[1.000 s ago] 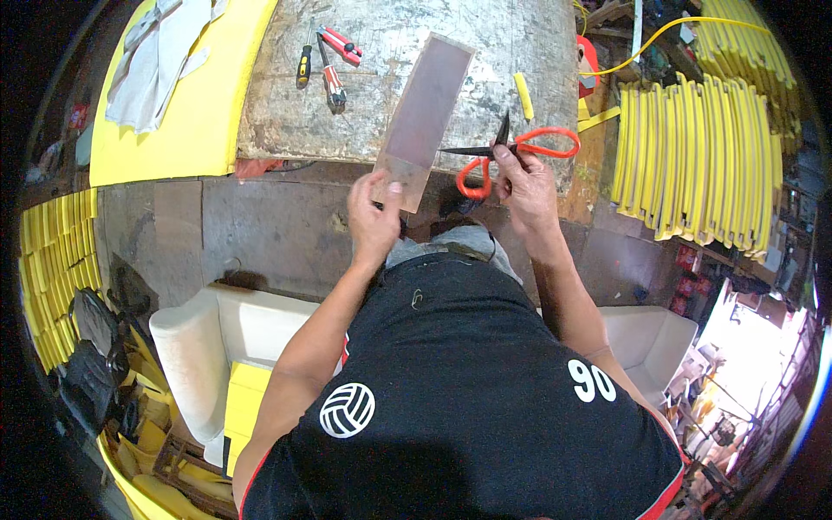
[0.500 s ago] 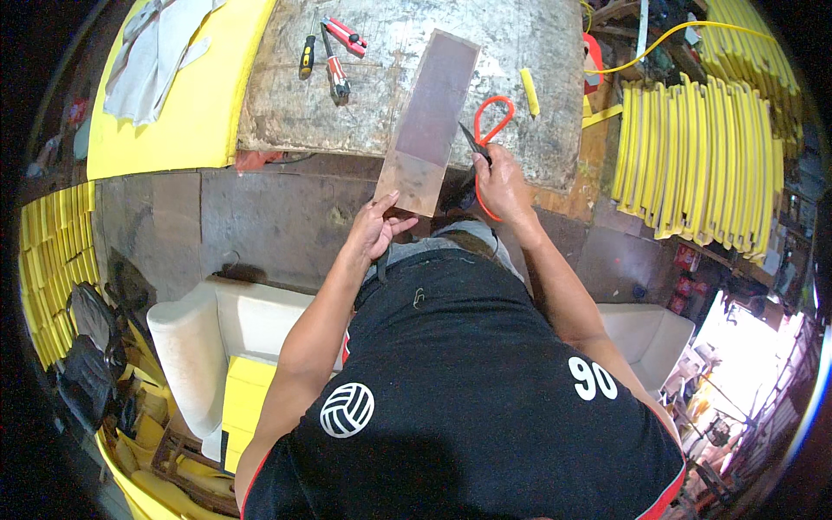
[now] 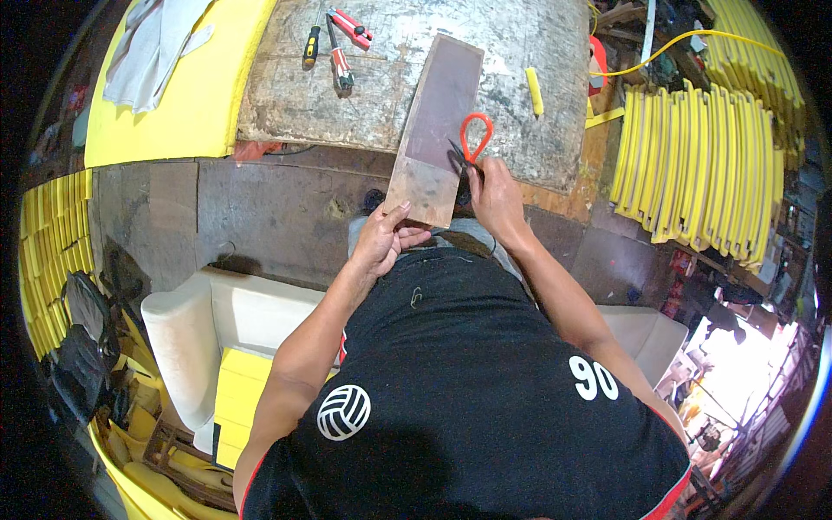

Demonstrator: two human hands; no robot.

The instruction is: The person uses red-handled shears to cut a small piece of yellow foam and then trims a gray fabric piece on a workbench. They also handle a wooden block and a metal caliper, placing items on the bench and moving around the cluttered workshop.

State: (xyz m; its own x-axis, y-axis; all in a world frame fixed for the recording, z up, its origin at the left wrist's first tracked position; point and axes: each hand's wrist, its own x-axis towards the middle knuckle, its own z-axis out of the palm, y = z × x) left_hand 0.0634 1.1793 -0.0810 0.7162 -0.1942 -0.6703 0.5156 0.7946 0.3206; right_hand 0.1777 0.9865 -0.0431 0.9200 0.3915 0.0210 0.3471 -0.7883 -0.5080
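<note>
A long, flat rectangular board point(image 3: 440, 104), with a grey-purple face and a bare tan near end, slants from the worktable toward my body. My left hand point(image 3: 386, 238) grips its near end, thumb on top and fingers beneath. In my right hand point(image 3: 497, 199) is a pair of scissors point(image 3: 476, 139) with red loop handles. One loop sticks up past my fingers, and a dark blade points up-left at the board's right edge. Whether the blade touches the face I cannot tell. My right fingers hide part of the scissors.
On the worn worktable point(image 3: 286, 113) lie a yellow-black screwdriver point(image 3: 311, 48), a red cutter point(image 3: 350, 28), a red-handled tool point(image 3: 341, 69) and a yellow stick point(image 3: 534, 92). Yellow-edged panels point(image 3: 702, 165) are stacked at right. A yellow sheet point(image 3: 165, 130) bears grey cloth point(image 3: 152, 65). Behind me stands a cream seat point(image 3: 178, 347).
The scissors have turned in my right hand and moved left and down, closer to the board's right edge. The board's near end has shifted slightly right and toward my body with my left hand.
</note>
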